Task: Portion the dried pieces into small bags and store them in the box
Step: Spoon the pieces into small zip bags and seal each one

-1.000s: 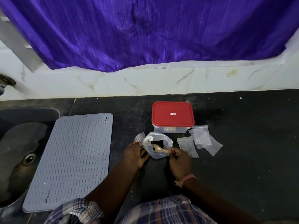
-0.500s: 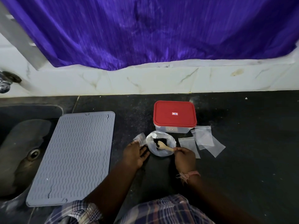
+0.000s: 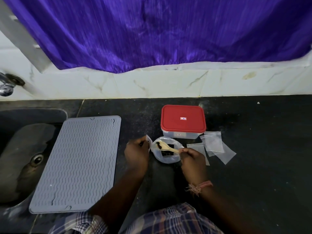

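A clear box with a red lid [image 3: 183, 119] stands shut on the dark counter. In front of it lies a large open plastic bag [image 3: 166, 158] holding dark dried pieces. My right hand [image 3: 190, 157] grips a pale wooden spoon [image 3: 168, 147], whose bowl carries a few dark pieces above the bag's left edge. My left hand [image 3: 136, 152] holds a small clear bag [image 3: 149, 141] just left of the big bag. Several empty small bags [image 3: 214, 146] lie flat to the right.
A grey ribbed drying mat [image 3: 79, 162] lies on the left, beside a dark sink [image 3: 25, 156] with a tap [image 3: 6, 85] above it. A white tiled ledge and a purple curtain [image 3: 160, 31] close off the back. Bare dark counter [image 3: 270, 149] stretches to the right.
The spoon has lifted out of the big bag with dark pieces on it and moved left toward the small bag. My left hand has shifted slightly up, keeping the small bag.
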A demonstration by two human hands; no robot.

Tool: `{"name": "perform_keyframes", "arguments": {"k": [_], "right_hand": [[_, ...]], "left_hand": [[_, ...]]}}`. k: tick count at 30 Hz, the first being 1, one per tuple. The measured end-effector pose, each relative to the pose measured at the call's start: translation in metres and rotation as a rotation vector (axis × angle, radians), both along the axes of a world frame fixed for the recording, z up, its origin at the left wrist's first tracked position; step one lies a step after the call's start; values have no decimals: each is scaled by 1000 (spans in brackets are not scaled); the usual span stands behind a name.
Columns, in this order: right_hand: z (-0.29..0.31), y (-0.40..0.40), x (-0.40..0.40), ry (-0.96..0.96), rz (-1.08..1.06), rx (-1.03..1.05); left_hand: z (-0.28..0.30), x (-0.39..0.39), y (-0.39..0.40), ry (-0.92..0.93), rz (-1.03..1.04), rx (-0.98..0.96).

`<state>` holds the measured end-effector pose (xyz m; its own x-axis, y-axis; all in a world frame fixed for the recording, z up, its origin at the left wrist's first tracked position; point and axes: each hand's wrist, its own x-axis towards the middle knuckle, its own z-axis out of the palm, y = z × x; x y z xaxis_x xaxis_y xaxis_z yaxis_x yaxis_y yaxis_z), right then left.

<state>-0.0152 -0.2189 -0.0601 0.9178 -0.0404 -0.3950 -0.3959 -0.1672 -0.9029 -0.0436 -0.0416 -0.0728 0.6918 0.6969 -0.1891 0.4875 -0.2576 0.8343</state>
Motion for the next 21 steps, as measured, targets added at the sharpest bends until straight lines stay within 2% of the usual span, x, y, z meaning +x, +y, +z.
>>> {"name": "perform_keyframes", "arguments": {"k": [3,7,10,12,14,16,18,21], "right_hand": [[15,10,3,-82,54,-55],[23,18,2,-217,107,-245],[21,20,0,-447,174,-412],[18,19,-1,-647,332,-548],[14,18,-2,-777,567,-690],[10,17,-1,-881,705,-818],[6,13,-2,-956,680,-819],[7,7,-6,-955,534,-657]], "left_hand": [[8,1,-9,-39,-14,79],[12,2,-14,-42,-76,31],[13,0,-17,-69,-125,-7],[15,0,-18,-97,-145,-56],[17,-1,-19,-120,-134,-117],[16,-1,-18,-107,-87,-167],[14,-2,-15,-90,-48,-204],[10,-2,-11,-57,-5,-242]]}}
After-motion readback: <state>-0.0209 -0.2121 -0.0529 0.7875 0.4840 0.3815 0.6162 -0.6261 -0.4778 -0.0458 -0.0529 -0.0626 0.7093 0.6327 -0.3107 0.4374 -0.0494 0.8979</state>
